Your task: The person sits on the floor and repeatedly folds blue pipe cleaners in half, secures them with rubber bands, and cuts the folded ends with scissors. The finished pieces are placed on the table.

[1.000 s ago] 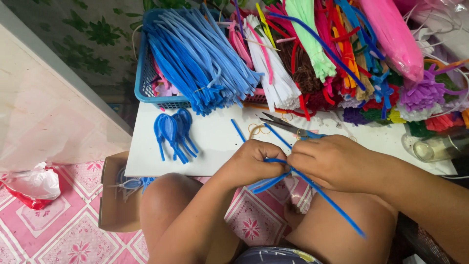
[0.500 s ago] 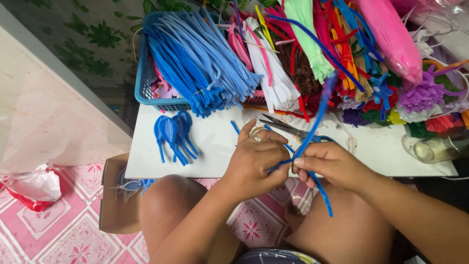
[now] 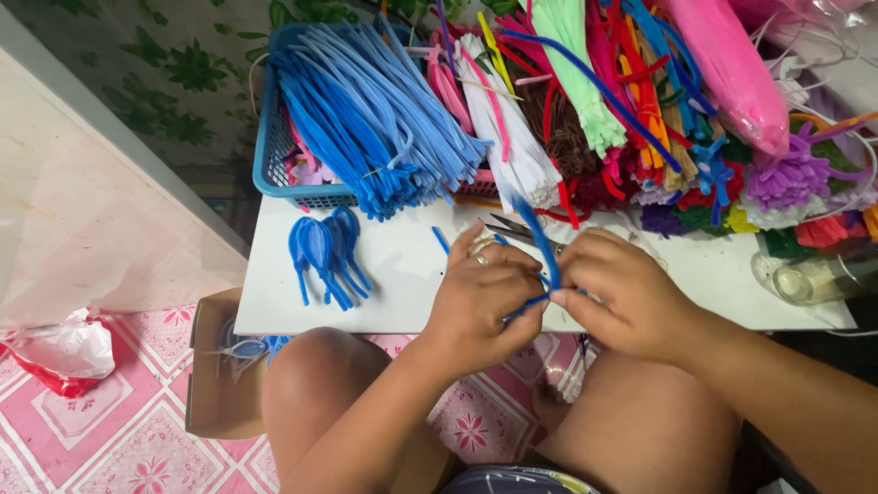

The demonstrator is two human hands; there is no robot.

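Over white table (image 3: 384,274), hands (image 3: 549,297) seemingly pinching blue stem (image 3: 541,242)

Bright, even daylight with soft shadows; mild glare on the white worktop (image 3: 402,274) and the pale wall toward nine o'clock. Focus is sharp centrally, with wide-angle stretching at the edges.

Two hands (image 3: 558,297) pinch one blue pipe cleaner (image 3: 540,242); one scissors (image 3: 512,230) lies beyond them, one blue basket (image 3: 274,155) to their left.
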